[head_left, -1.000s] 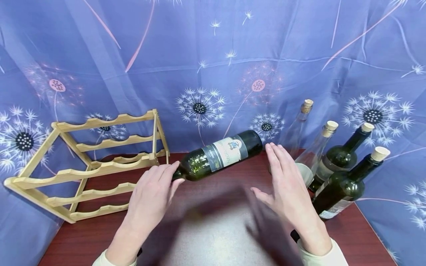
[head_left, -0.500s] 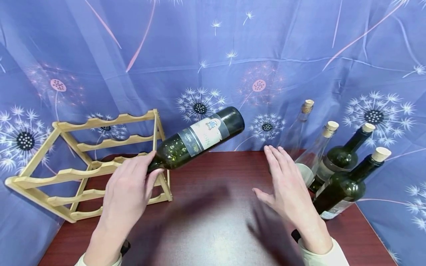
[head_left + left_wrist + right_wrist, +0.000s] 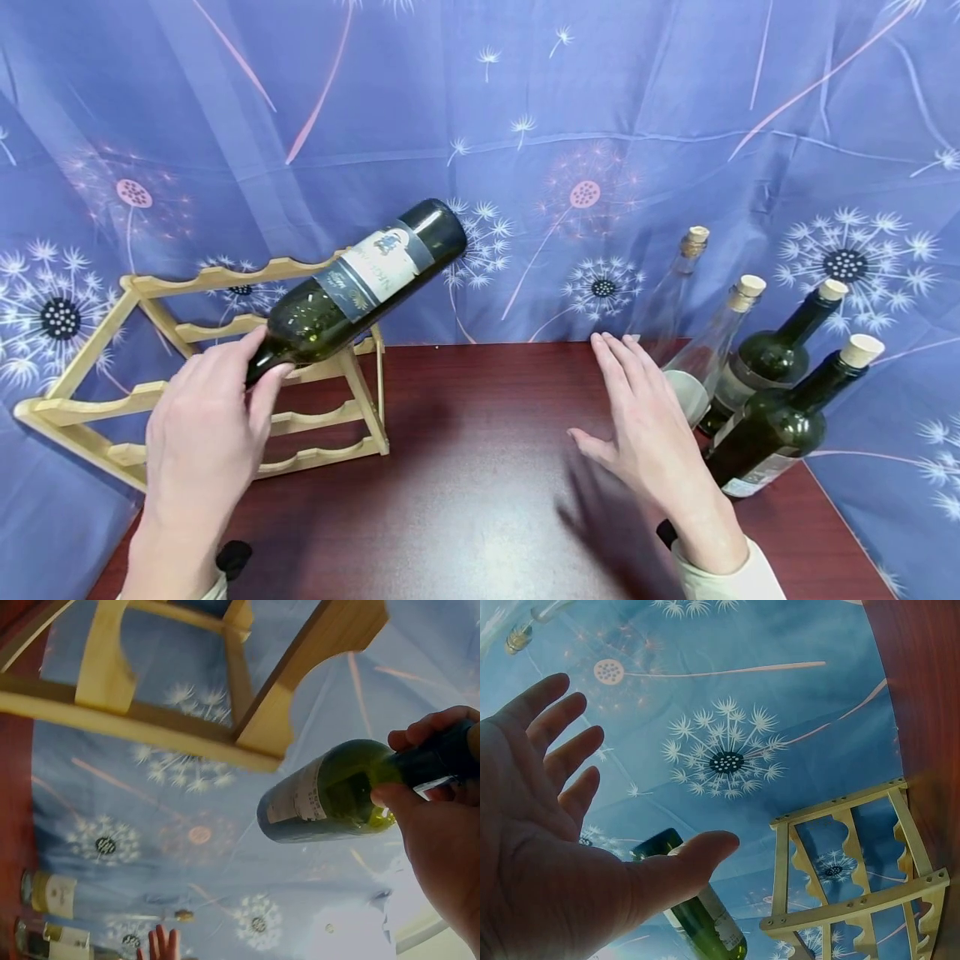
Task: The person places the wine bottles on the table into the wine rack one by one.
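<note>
Firmly in left hand (image 3: 202,417), bottle (image 3: 367,279) near rack edge (image 3: 365,400); broad tabletop (image 3: 480,450) across to loose right hand (image 3: 651,425).

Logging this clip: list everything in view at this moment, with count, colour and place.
held bottle: 1, dark green, neck in the left hand, base raised
wooden rack: 1, pale wood, left side of the table
clear bottles: 2, colourless glass, standing at the right, beyond the right hand
dark bottles: 2, dark green, standing right of the clear ones
corks: 4, light tan, one in each standing bottle
table: 1, reddish brown, under everything
cloth: blue with dandelion print, behind the table
left hand: 1, bare, gripping the neck
right hand: 1, bare, fingers extended, holding nothing
sleeves: 2, cream, at the wrists
</note>
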Motion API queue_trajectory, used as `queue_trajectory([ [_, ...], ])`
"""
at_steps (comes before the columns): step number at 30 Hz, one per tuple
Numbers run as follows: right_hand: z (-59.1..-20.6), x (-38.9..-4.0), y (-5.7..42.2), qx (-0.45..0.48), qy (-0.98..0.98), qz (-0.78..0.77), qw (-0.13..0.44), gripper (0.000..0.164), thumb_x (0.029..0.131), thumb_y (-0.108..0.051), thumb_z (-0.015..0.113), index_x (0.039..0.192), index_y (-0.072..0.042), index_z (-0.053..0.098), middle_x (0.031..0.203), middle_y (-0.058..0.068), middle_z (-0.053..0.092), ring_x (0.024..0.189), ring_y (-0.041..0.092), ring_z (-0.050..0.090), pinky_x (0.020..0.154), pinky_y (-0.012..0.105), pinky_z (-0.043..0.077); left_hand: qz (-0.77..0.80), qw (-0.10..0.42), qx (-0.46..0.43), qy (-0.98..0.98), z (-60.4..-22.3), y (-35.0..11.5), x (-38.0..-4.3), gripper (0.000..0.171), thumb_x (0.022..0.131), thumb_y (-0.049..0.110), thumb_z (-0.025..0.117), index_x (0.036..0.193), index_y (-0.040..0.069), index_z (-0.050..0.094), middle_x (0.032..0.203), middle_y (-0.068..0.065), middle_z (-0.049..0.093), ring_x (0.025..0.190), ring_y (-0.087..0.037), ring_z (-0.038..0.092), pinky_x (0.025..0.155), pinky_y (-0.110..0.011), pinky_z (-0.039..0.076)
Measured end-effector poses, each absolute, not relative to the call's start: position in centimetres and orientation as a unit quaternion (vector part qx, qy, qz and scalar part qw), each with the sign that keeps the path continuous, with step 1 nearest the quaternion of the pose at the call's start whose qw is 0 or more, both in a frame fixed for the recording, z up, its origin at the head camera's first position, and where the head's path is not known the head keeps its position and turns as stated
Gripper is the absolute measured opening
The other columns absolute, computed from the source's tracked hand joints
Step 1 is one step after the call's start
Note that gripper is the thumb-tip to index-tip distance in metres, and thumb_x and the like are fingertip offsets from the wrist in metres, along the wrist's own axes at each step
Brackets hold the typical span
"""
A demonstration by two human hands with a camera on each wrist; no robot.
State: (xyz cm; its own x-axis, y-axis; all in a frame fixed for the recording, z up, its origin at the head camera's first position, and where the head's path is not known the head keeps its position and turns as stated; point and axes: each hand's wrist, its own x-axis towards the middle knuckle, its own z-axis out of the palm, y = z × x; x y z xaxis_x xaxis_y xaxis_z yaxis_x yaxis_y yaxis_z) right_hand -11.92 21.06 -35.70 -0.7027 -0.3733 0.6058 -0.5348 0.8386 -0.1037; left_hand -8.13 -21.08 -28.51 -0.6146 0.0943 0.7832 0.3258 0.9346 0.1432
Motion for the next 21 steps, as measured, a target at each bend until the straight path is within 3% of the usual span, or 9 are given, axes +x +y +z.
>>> queue_trajectory([
  [7,-36.0,-12.1,21.0,0.239,-0.926,0.123,0.267,0.121,0.057,-0.044,0.085,0.153,-0.010,0.020,0.151,0.014,0.032,0.138,0.039,0.026,0.109,0.054,0.024,-0.142,0.450,-0.073,-0.879,-28.4,-23.2,-8.1,0.044,0.087,0.018,0.070,0.127,0.004,0.061,0.105,-0.022,0.065,0.088,-0.044,0.057,0.074,-0.054,0.041],
  [21,-36.6,-12.2,20.8,0.243,-0.937,0.100,0.231,0.123,0.056,-0.047,0.085,0.154,-0.013,0.019,0.152,0.014,0.031,0.142,0.036,0.020,0.110,0.055,0.023,-0.107,0.428,0.070,-0.894,-27.7,-27.2,-7.7,0.042,0.091,0.021,0.066,0.128,0.003,0.059,0.112,-0.027,0.062,0.098,-0.050,0.054,0.079,-0.063,0.040],
])
